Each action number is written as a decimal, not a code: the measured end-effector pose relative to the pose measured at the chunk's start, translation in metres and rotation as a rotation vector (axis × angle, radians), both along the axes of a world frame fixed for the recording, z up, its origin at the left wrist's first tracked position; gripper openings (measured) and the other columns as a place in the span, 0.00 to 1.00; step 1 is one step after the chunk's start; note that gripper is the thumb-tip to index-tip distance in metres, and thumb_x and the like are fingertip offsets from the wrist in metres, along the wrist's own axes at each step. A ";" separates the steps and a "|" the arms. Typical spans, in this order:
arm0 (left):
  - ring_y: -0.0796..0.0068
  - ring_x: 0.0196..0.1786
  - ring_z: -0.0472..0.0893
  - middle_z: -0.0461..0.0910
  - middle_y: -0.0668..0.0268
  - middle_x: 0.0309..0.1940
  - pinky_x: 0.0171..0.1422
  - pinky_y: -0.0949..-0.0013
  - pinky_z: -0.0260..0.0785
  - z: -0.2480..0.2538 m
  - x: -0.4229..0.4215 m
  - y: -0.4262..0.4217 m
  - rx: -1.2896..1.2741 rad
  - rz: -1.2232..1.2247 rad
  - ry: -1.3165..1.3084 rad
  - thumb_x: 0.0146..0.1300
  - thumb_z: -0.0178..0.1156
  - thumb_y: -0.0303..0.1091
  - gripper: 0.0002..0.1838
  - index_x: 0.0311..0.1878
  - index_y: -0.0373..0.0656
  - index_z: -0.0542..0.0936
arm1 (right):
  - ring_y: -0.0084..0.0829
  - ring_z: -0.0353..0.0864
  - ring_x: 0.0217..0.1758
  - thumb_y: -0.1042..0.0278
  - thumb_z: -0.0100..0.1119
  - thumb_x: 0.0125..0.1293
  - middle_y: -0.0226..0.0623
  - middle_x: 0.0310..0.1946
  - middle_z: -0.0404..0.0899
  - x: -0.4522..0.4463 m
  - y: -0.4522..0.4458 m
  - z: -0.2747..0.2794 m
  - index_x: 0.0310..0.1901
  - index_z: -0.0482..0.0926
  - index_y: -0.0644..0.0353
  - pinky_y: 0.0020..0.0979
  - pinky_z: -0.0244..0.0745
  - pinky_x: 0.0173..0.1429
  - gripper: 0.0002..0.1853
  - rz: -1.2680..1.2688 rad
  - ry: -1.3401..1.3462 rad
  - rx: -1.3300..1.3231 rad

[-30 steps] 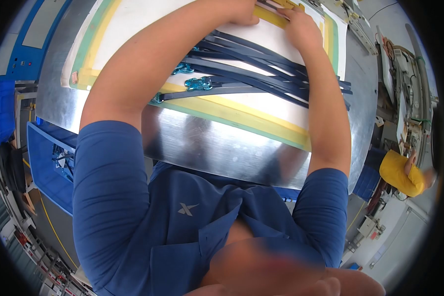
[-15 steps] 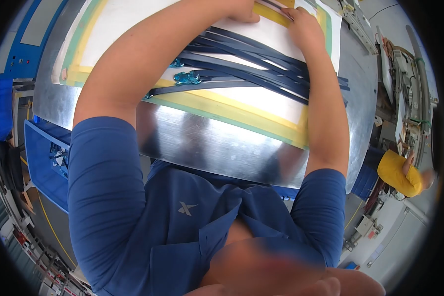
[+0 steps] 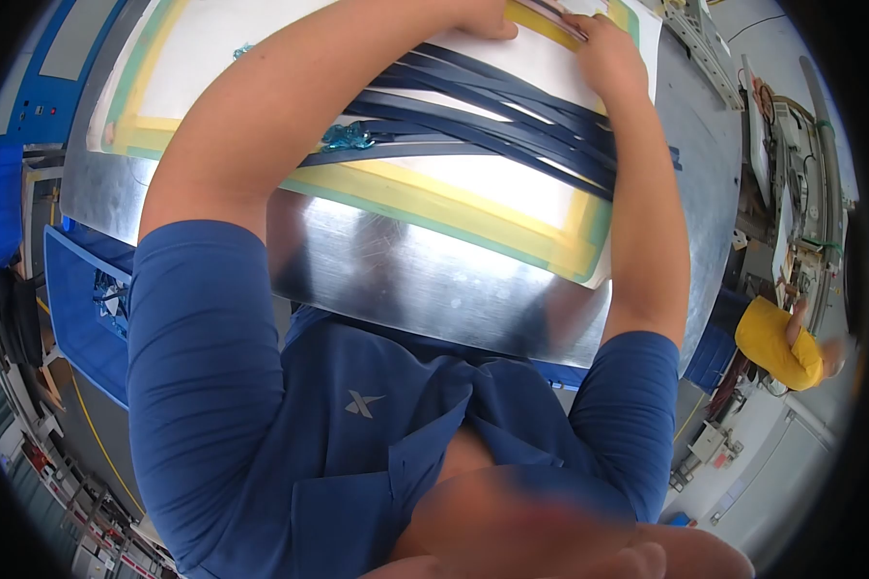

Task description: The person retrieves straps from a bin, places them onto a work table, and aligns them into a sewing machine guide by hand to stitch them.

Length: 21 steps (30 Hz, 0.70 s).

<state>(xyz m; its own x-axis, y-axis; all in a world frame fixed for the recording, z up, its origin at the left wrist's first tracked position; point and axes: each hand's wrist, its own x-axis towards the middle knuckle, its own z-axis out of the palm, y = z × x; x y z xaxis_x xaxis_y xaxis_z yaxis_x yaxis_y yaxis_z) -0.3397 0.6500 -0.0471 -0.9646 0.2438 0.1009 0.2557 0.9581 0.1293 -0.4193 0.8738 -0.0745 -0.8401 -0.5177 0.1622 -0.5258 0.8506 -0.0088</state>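
At the top edge my right hand [image 3: 610, 56] is closed, its fingertips pinching the end of a thin strip [image 3: 554, 13] that lies over yellow tape. My left hand [image 3: 488, 17] is at the strip's other side, one finger pointing toward it. The frame edge cuts off most of its fingers, so its grip is hidden. Several long dark navy straps [image 3: 492, 108] lie loosely crossed on the white sheet, between my forearms. Glossy teal pieces [image 3: 348, 136] sit at their left ends, partly behind my left forearm. My right forearm covers part of the straps' right ends.
Yellow and green tape [image 3: 454, 214] borders the white sheet on a metal table [image 3: 386, 265]. A blue bin [image 3: 72, 309] with teal pieces stands at the left, below a blue machine panel [image 3: 43, 106]. A person in a yellow shirt [image 3: 777, 343] is at the right, near equipment.
The view has shifted slightly. The strip by my right fingers looks lighter and pinkish now. Another teal piece shows above my left forearm. The person in yellow has moved a little.
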 end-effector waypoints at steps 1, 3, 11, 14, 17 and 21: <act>0.48 0.60 0.83 0.84 0.44 0.56 0.66 0.53 0.76 0.000 -0.001 0.002 0.001 -0.001 0.000 0.59 0.65 0.53 0.32 0.58 0.37 0.83 | 0.42 0.83 0.60 0.74 0.49 0.69 0.33 0.56 0.84 -0.001 0.004 0.000 0.64 0.84 0.34 0.43 0.80 0.63 0.27 -0.001 0.000 0.001; 0.48 0.60 0.83 0.83 0.44 0.56 0.66 0.52 0.76 0.002 -0.004 0.006 -0.032 0.047 -0.070 0.59 0.65 0.55 0.34 0.60 0.36 0.82 | 0.41 0.83 0.61 0.74 0.49 0.69 0.33 0.57 0.84 -0.003 0.010 0.001 0.64 0.84 0.34 0.43 0.79 0.64 0.27 -0.028 -0.031 0.018; 0.49 0.60 0.83 0.84 0.46 0.55 0.66 0.53 0.76 -0.009 -0.013 0.013 -0.063 -0.033 -0.021 0.59 0.65 0.57 0.35 0.60 0.37 0.82 | 0.40 0.83 0.62 0.73 0.49 0.70 0.32 0.59 0.82 0.001 0.016 0.007 0.64 0.84 0.34 0.41 0.79 0.64 0.27 -0.022 -0.042 0.013; 0.49 0.61 0.82 0.84 0.46 0.55 0.66 0.53 0.76 -0.001 -0.006 0.018 -0.041 -0.021 -0.003 0.59 0.65 0.57 0.34 0.59 0.37 0.82 | 0.39 0.83 0.62 0.73 0.48 0.70 0.32 0.59 0.82 -0.006 0.023 0.007 0.64 0.84 0.34 0.41 0.79 0.65 0.27 -0.024 -0.064 0.014; 0.49 0.61 0.82 0.84 0.46 0.56 0.66 0.52 0.75 -0.003 -0.009 0.022 -0.013 0.010 -0.037 0.59 0.65 0.57 0.35 0.59 0.36 0.82 | 0.39 0.82 0.62 0.73 0.48 0.69 0.32 0.58 0.82 -0.009 0.027 0.002 0.64 0.84 0.33 0.41 0.79 0.65 0.28 0.009 -0.072 -0.023; 0.50 0.61 0.82 0.83 0.46 0.57 0.67 0.52 0.75 -0.010 -0.015 0.028 -0.028 0.003 -0.027 0.59 0.65 0.57 0.35 0.60 0.36 0.81 | 0.39 0.82 0.63 0.74 0.47 0.68 0.33 0.58 0.81 -0.005 0.023 0.003 0.64 0.84 0.32 0.41 0.79 0.65 0.28 0.015 -0.059 -0.040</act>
